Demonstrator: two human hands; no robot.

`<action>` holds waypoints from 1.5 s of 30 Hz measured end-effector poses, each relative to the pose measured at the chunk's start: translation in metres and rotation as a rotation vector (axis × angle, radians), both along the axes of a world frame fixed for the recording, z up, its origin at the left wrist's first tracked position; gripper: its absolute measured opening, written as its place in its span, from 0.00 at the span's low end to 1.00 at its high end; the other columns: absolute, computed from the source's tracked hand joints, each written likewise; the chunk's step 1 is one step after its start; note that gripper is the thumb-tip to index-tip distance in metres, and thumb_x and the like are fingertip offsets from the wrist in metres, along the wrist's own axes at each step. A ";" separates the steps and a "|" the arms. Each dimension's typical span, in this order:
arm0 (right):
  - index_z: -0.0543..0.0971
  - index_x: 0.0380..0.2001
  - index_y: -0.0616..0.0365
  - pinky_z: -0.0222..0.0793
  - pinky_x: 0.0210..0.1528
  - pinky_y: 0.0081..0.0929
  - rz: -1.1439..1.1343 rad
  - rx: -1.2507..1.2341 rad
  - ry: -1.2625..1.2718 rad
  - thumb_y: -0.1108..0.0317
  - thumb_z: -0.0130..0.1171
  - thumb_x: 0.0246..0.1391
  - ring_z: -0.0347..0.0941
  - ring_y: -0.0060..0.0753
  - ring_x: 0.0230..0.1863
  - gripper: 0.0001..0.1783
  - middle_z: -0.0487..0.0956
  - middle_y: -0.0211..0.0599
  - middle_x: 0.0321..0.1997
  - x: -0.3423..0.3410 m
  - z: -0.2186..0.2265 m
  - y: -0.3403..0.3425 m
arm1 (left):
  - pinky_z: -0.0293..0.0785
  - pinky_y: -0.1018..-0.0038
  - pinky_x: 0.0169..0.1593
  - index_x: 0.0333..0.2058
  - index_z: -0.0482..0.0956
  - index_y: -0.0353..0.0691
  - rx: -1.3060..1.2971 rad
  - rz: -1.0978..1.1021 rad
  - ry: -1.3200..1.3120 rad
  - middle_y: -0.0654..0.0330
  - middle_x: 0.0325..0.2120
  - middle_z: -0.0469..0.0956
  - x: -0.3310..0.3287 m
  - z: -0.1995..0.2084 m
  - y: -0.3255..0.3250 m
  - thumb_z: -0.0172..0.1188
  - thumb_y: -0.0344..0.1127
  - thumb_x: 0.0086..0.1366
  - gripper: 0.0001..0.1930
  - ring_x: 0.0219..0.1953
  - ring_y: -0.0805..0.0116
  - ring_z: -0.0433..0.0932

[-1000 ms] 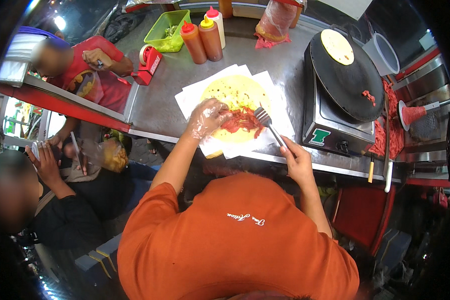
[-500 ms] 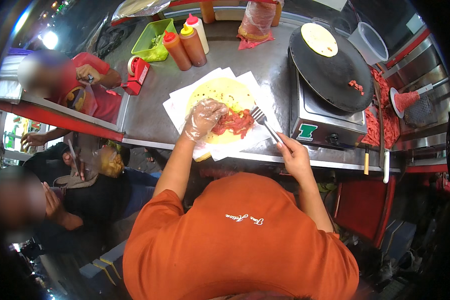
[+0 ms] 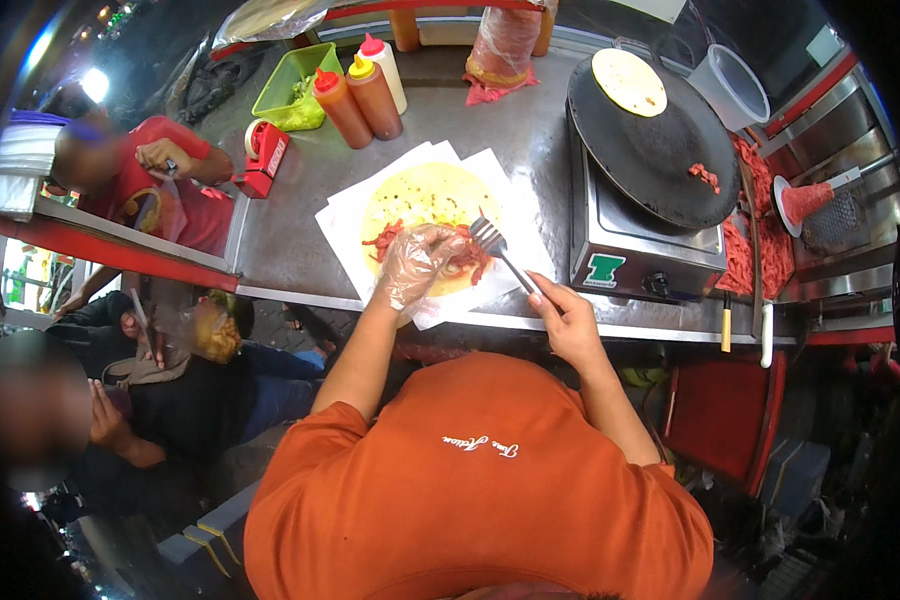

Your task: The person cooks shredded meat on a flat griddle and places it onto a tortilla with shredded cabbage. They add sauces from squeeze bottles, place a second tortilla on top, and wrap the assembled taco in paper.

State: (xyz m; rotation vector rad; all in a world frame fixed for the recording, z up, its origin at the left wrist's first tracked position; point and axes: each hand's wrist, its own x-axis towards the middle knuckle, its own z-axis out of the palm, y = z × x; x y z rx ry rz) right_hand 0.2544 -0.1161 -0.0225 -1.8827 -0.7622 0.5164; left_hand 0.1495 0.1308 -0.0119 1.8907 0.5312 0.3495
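Observation:
A round yellow flatbread point(image 3: 430, 192) lies on overlapping sheets of white paper point(image 3: 342, 218) at the counter's front. Red meat strips point(image 3: 382, 242) run across it in a band, over some greens. My left hand point(image 3: 417, 262), in a clear plastic glove, presses down on the strips with its fingers curled and drawn together around some of them; the fingertips are partly hidden. In my right hand point(image 3: 570, 322), bare, is the handle of a metal fork point(image 3: 510, 262). Its tines rest by the right end of the meat, close to the gloved fingers.
On the right, a black griddle point(image 3: 660, 150) on a steel stove holds another flatbread point(image 3: 629, 82) and a few meat bits. Beyond it is a red meat heap point(image 3: 770, 250) with long-handled tools. Sauce bottles point(image 3: 375, 98), a green basket point(image 3: 298, 88) and a tape dispenser point(image 3: 261, 158) stand left. People wait at left.
The meat, bunched right of my left hand before, now also lies left of it. My gloved hand has shifted rightward over the strips, nearer the fork. The whole view has tilted slightly.

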 end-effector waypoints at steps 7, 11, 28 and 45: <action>0.80 0.54 0.56 0.72 0.38 0.33 -0.074 -0.115 -0.205 0.67 0.59 0.62 0.77 0.46 0.32 0.17 0.80 0.48 0.33 -0.007 0.003 -0.003 | 0.74 0.61 0.45 0.35 0.85 0.36 0.323 -0.149 -0.027 0.50 0.31 0.81 0.002 -0.002 0.029 0.58 0.44 0.69 0.15 0.37 0.50 0.79; 0.80 0.54 0.56 0.70 0.35 0.32 -0.109 -0.067 -0.222 0.67 0.59 0.62 0.74 0.42 0.29 0.18 0.78 0.46 0.29 -0.007 0.010 -0.004 | 0.75 0.66 0.46 0.41 0.85 0.36 0.309 -0.258 0.123 0.49 0.36 0.83 0.004 0.010 0.044 0.54 0.44 0.73 0.17 0.37 0.55 0.81; 0.79 0.55 0.59 0.67 0.34 0.27 0.057 -0.014 -0.240 0.71 0.60 0.60 0.70 0.34 0.27 0.19 0.74 0.41 0.27 -0.004 0.028 -0.007 | 0.75 0.77 0.43 0.42 0.80 0.34 -0.262 0.329 -0.322 0.63 0.37 0.80 -0.047 -0.026 0.025 0.62 0.35 0.70 0.10 0.38 0.76 0.76; 0.78 0.56 0.57 0.75 0.51 0.34 0.016 -0.079 -0.074 0.64 0.62 0.60 0.81 0.48 0.47 0.21 0.82 0.51 0.46 -0.012 -0.003 -0.001 | 0.74 0.64 0.56 0.41 0.84 0.39 0.396 0.049 -0.051 0.55 0.42 0.83 -0.048 -0.029 0.016 0.63 0.40 0.67 0.12 0.48 0.58 0.80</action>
